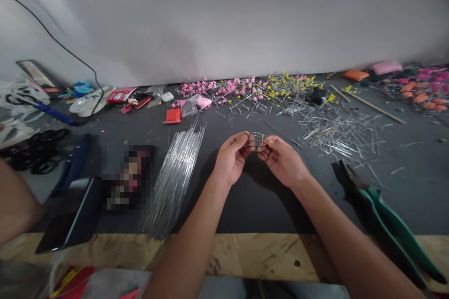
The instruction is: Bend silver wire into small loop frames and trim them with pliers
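A small loop of thin silvery wire is stretched between my two hands, above the dark table mat. My left hand pinches its left end between thumb and fingers. At the other end, the fingers of my right hand close on it in a similar pinch. The fingertips partly cover the wire. A bundle of straight wires lies left of my left forearm. Pliers with green handles rest to the right of my right forearm.
Along the wall lie pink-tipped wires and yellow-tipped wires. Loose wires are piled at right, beyond the pliers. On the left are a phone, black bands and another person's arm. A wooden edge runs along the front.
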The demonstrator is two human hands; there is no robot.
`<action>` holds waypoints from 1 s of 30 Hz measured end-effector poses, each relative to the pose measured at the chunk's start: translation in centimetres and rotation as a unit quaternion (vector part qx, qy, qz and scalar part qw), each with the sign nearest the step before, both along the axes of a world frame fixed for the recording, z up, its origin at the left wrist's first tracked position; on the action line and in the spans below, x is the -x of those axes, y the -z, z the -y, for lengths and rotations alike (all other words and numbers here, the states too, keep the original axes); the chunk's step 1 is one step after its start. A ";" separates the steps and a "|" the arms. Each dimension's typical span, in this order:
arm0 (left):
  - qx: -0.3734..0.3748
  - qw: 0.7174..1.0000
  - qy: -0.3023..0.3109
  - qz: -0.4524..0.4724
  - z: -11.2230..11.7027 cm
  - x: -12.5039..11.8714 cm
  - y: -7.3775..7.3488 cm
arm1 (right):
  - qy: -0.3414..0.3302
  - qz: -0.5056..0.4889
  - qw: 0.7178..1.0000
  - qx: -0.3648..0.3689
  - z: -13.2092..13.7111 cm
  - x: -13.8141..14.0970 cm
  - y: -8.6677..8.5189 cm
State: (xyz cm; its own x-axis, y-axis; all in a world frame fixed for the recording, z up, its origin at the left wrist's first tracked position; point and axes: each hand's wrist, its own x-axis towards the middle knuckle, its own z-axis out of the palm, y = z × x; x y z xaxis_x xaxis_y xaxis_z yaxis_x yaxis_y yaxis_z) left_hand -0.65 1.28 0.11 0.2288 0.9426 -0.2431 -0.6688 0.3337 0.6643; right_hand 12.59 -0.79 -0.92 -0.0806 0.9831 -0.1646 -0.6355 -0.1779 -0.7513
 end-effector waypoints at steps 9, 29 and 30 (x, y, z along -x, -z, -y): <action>-0.024 0.995 -0.071 -0.060 -0.3 -0.2 0.3 | 0.046 0.090 0.995 0.001 -0.4 0.1 0.5; -0.105 0.956 -0.119 -0.246 0.2 -0.8 0.5 | 0.121 0.393 0.912 -0.019 -0.2 0.3 1.1; -0.109 0.954 -0.117 -0.252 0.2 -0.7 0.5 | 0.121 0.396 0.910 -0.020 -0.3 0.3 1.1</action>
State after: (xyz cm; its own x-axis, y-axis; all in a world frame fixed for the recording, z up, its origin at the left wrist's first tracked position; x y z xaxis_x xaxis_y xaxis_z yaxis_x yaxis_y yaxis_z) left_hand 0.07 1.07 -0.42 -0.0892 0.9943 -0.0590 -0.2851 0.0313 0.9580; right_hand 12.30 -0.53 -2.07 0.2668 0.9629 -0.0409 0.0907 -0.0674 -0.9936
